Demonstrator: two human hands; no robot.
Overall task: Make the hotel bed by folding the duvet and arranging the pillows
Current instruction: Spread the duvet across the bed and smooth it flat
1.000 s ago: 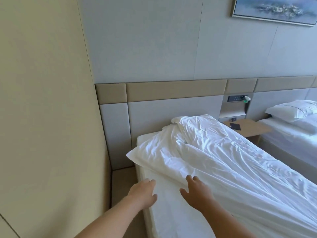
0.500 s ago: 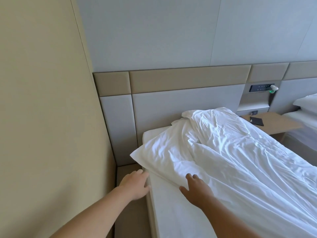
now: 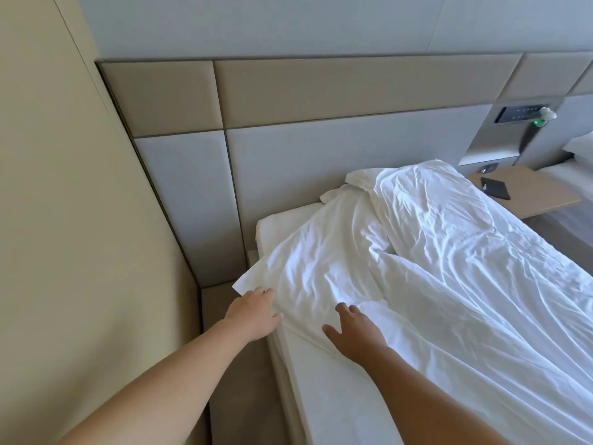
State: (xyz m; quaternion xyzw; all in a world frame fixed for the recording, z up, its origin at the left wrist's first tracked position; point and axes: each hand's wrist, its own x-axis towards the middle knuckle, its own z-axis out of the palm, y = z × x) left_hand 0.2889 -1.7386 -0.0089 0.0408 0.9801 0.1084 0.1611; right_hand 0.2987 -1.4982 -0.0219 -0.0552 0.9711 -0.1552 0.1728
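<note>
Lying crumpled along the bed (image 3: pixel 333 403), the duvet (image 3: pixel 449 268) looked light, soft and floppy, best taken at its near corner; the left grip (image 3: pixel 253 313) touched that corner, pinch unclear, while the right grip (image 3: pixel 356 332) rested flat, released, on its edge.

Left hand (image 3: pixel 253 313) reaching forward, fingertips hidden, right hand (image 3: pixel 356 332) flat, fingers spread
</note>
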